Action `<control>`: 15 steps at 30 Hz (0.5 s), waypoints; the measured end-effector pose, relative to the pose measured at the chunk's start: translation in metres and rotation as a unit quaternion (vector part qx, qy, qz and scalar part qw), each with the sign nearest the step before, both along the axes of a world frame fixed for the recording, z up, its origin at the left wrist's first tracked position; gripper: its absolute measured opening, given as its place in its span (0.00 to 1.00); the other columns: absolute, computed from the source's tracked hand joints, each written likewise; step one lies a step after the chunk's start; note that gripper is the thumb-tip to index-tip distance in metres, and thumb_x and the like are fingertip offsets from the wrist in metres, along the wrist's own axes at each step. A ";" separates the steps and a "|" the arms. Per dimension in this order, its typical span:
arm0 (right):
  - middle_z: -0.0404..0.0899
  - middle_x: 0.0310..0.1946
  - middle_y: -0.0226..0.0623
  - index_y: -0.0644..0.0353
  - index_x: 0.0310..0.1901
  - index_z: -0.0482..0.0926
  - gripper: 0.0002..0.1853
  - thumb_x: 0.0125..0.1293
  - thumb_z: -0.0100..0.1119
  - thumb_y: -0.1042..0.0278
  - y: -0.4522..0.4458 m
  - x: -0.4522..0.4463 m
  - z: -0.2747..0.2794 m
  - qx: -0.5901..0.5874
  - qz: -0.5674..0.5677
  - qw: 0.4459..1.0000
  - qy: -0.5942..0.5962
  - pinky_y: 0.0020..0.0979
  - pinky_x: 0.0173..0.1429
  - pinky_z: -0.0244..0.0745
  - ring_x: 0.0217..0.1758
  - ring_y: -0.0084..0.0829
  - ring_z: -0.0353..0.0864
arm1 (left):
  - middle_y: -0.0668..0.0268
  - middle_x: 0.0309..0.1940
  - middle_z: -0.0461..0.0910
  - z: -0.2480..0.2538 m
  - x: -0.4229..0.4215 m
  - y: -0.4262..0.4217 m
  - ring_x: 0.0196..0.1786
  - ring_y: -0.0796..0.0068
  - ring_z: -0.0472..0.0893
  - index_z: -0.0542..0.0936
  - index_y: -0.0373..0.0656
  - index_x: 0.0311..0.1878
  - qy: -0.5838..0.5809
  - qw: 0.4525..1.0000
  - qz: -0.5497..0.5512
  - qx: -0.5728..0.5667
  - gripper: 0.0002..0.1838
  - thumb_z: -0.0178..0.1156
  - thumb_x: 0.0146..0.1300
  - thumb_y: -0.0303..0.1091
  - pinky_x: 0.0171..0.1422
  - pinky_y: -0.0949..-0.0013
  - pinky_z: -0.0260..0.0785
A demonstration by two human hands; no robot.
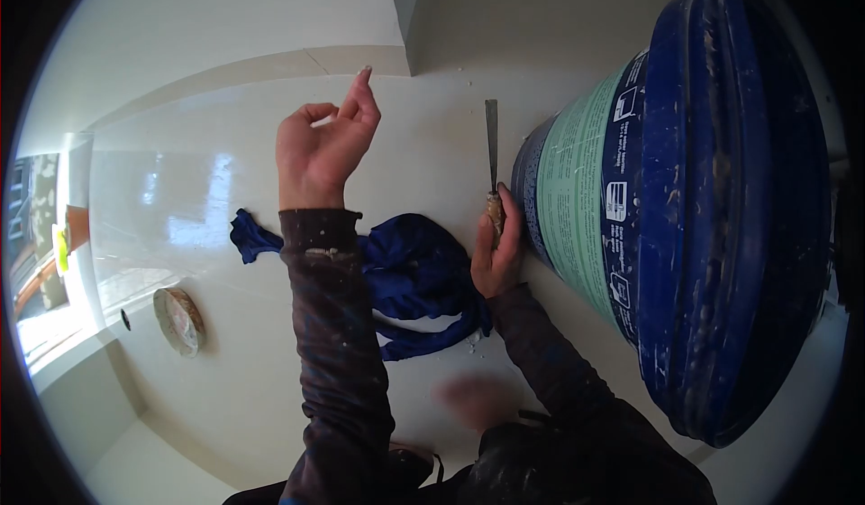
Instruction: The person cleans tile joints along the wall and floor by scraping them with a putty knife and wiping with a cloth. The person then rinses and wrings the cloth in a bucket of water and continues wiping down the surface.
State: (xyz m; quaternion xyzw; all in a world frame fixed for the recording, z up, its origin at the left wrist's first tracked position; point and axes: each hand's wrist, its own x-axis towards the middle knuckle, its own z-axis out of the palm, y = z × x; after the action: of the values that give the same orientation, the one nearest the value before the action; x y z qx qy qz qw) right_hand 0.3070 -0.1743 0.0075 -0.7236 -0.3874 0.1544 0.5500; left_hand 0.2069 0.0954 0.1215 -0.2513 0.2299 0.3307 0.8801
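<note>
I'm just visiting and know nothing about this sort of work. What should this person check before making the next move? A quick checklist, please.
1. Tool in the grip: ok, the right hand holds the narrow-bladed tool by its handle.
2. Blade apart from the bucket: ok, a gap shows between them.
3. Left hand free: ok, raised, with no tool in it.
4. Left fingertips clean: not ok, pale residue shows on one.
5. Floor free of loose cloth: not ok, blue cloth lies there.
6. Bucket's contents: cannot tell, the inside is out of sight.

Light from the window (pixel 41 226) glares on the floor (pixel 243 163), dark edges bow, and what seems a foot (pixel 479 400) blurs
</note>
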 end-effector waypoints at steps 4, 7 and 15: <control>0.75 0.65 0.55 0.72 0.77 0.62 0.27 0.84 0.50 0.67 0.007 -0.004 0.000 -0.008 -0.033 0.998 -0.046 0.41 0.72 0.72 0.66 0.46 0.78 | 0.42 0.76 0.67 -0.001 -0.056 -0.048 0.66 0.54 0.77 0.54 0.28 0.77 0.222 0.960 0.013 0.170 0.30 0.40 0.75 0.25 0.65 0.54 0.76; 0.73 0.64 0.57 0.70 0.78 0.61 0.28 0.80 0.51 0.74 0.018 -0.007 0.011 -0.041 -0.029 0.996 -0.073 0.43 0.73 0.71 0.67 0.50 0.77 | 0.44 0.72 0.73 -0.010 -0.100 -0.089 0.71 0.54 0.75 0.66 0.33 0.69 0.420 0.870 0.025 0.258 0.23 0.49 0.73 0.28 0.72 0.54 0.71; 0.62 0.70 0.62 0.67 0.81 0.56 0.39 0.70 0.55 0.83 0.039 -0.015 0.013 -0.081 -0.029 0.986 -0.141 0.53 0.75 0.63 0.73 0.60 0.67 | 0.41 0.86 0.47 -0.096 -0.185 -0.090 0.88 0.38 0.45 0.58 0.35 0.82 0.893 0.173 -0.172 0.377 0.42 0.64 0.73 0.42 0.89 0.45 0.42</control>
State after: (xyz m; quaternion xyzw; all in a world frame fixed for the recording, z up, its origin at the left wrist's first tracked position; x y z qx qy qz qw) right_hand 0.2921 -0.1352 0.0205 -0.7911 -0.4267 0.0656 0.4334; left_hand 0.0219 0.0050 0.0253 0.6235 0.7447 0.2168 0.0986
